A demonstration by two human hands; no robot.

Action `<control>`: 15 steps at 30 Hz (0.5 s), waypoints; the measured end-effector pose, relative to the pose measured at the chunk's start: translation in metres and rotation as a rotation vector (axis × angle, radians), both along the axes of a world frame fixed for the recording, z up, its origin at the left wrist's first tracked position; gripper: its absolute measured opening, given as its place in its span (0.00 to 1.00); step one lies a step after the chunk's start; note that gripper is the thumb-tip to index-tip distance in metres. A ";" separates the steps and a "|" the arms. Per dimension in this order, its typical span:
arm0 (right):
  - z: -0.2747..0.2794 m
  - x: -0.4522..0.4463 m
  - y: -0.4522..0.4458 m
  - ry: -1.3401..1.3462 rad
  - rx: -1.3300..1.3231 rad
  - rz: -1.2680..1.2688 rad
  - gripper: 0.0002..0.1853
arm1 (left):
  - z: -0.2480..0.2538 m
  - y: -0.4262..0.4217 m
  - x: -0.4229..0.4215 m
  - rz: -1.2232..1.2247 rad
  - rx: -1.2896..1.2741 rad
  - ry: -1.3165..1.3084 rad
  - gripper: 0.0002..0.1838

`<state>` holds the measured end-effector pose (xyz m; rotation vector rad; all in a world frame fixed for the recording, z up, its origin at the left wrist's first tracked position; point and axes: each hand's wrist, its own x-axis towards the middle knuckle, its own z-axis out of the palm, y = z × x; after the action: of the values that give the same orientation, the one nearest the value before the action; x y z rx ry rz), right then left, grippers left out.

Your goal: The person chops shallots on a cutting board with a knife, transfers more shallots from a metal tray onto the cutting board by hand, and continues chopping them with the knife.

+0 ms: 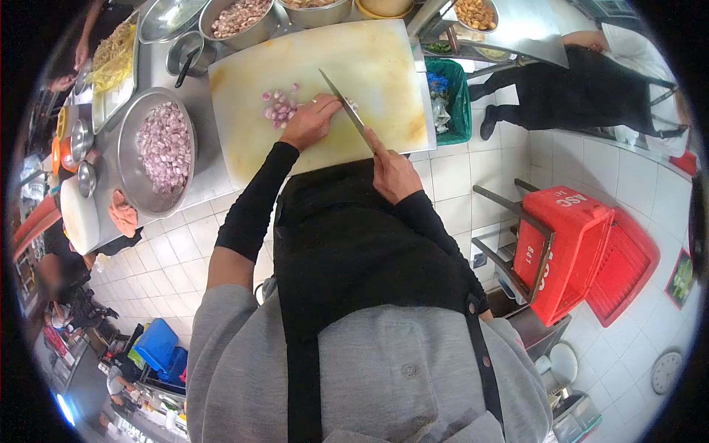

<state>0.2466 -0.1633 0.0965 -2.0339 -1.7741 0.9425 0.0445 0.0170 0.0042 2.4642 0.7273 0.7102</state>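
Note:
My right hand is closed around the handle of a kitchen knife, whose long blade points up and to the left over a large white cutting board. Beside the blade, my left hand is closed with its fingertips pressed down on a shallot, which the fingers mostly hide. Pale cut pieces show on the other side of the blade. Several peeled purple shallots lie loose on the board, just left of my left hand.
Left of the board stands a metal colander full of peeled shallots. Metal bowls of chopped meat line the back. A green bin sits right of the table; a red crate is farther right. Another person in a black apron stands nearby.

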 end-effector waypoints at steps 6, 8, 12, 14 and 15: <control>-0.011 0.000 0.008 0.070 0.077 -0.042 0.47 | 0.008 -0.001 0.002 0.003 -0.016 0.021 0.21; 0.004 0.010 0.007 0.093 0.145 -0.062 0.48 | 0.024 -0.001 0.001 -0.007 0.011 0.026 0.22; 0.024 0.022 0.020 -0.214 0.039 -0.052 0.51 | 0.087 -0.011 0.008 0.418 0.024 -0.091 0.23; 0.002 0.025 0.020 -0.284 0.248 -0.060 0.40 | 0.118 -0.015 0.013 0.541 -0.170 -0.173 0.23; 0.003 0.026 0.027 -0.321 0.362 -0.058 0.35 | 0.135 -0.012 0.014 0.606 -0.260 -0.220 0.22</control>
<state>0.2722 -0.1362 0.1000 -2.0625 -1.8615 0.2562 0.0582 0.0054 0.1391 1.8907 1.3984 1.0056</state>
